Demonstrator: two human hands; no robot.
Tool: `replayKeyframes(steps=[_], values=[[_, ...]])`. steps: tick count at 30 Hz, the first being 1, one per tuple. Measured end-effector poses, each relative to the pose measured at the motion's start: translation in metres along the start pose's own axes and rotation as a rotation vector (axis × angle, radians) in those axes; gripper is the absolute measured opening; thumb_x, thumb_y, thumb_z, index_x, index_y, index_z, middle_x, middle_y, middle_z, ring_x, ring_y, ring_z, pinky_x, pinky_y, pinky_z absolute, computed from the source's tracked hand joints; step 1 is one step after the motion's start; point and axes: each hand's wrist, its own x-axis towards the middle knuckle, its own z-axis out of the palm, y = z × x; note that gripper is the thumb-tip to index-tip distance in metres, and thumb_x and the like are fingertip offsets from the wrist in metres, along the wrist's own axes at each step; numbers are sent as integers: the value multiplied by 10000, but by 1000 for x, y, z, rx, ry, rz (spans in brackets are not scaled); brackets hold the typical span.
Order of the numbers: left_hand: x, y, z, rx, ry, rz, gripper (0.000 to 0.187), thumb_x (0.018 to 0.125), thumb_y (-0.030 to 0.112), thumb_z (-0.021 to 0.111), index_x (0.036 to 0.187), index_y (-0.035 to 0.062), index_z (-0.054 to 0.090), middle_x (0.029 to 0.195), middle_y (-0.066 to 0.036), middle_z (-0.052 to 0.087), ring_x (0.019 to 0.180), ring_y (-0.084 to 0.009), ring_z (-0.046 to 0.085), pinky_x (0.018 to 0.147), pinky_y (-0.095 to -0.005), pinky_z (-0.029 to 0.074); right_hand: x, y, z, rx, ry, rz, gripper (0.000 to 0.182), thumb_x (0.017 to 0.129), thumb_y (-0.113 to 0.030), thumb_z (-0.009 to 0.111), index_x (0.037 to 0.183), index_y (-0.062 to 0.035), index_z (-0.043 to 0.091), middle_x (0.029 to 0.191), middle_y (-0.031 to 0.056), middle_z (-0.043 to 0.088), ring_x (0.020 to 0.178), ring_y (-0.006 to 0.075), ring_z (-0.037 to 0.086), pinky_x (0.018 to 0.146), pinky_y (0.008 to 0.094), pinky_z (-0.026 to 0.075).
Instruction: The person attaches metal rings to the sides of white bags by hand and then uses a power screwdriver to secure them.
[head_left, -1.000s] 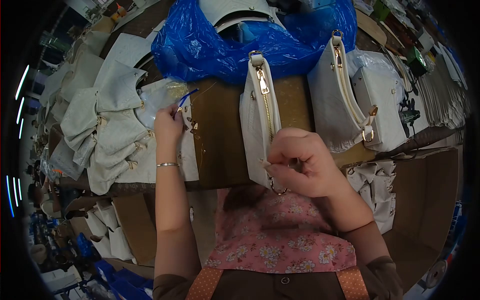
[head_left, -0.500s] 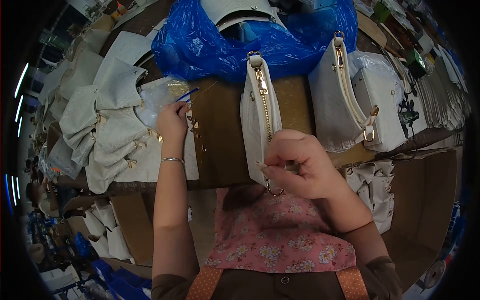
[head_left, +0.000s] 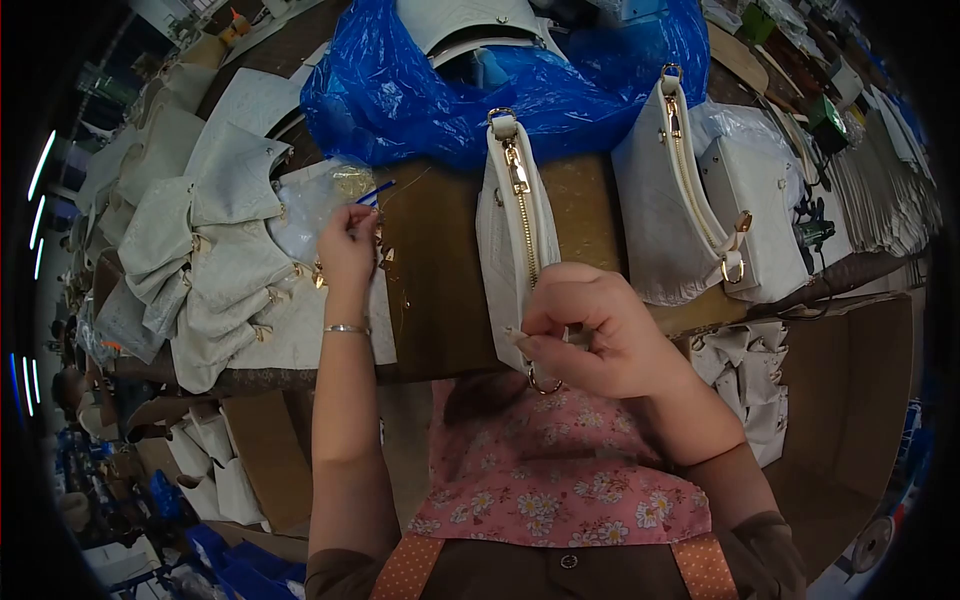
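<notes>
A white zippered handbag [head_left: 510,240] stands upright on the brown table [head_left: 440,280], its gold zipper running toward me. My right hand [head_left: 590,335] grips the bag's near end, just above a gold ring [head_left: 543,383] hanging from it. My left hand [head_left: 347,245] is off to the left, fingers pinched around small gold hardware pieces [head_left: 385,258] lying beside a clear plastic packet [head_left: 340,190]. A thin bracelet circles my left wrist.
A blue plastic bag [head_left: 450,90] holds more white bags at the back. Two finished white bags [head_left: 700,190] stand at the right. Pale grey bag panels [head_left: 210,240] are piled on the left. Cardboard and white pieces lie below the table edge.
My left hand has shifted slightly right and down among the gold hardware. My right hand stays on the bag's end, which has edged a little left.
</notes>
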Motion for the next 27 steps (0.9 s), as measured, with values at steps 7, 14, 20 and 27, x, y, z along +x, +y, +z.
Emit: replayKeyframes(steps=[7,14,20,27], values=[[-83,118,-22,-1015,-344,-122,147,882,13,558,1019,-19,599,954,-69,633,893,-128,609,800,-230,470,6,0,-1,7,-21,2,32,708,-26,615,724,-11,592,684,64,527,639,195,497,553,306,361],[-100,151,-22,-1129,-665,35,160,888,0,533,1019,-36,617,1030,-88,612,987,-147,580,853,-264,456,3,0,-1,11,6,2,50,713,-40,616,717,-10,576,690,76,518,651,209,502,552,315,359],[-107,157,-22,-1119,-679,18,148,880,-10,534,988,-48,629,1063,-101,593,1013,-163,567,879,-280,444,2,0,-3,-13,10,2,60,715,-54,613,715,-11,571,683,71,492,630,200,476,536,309,345],[-113,157,-26,-1095,-650,25,137,872,-26,536,975,-40,625,1092,-108,577,1020,-166,563,903,-282,432,2,-1,-5,-30,0,27,74,730,-69,637,739,-14,588,704,101,543,660,251,541,567,328,419]])
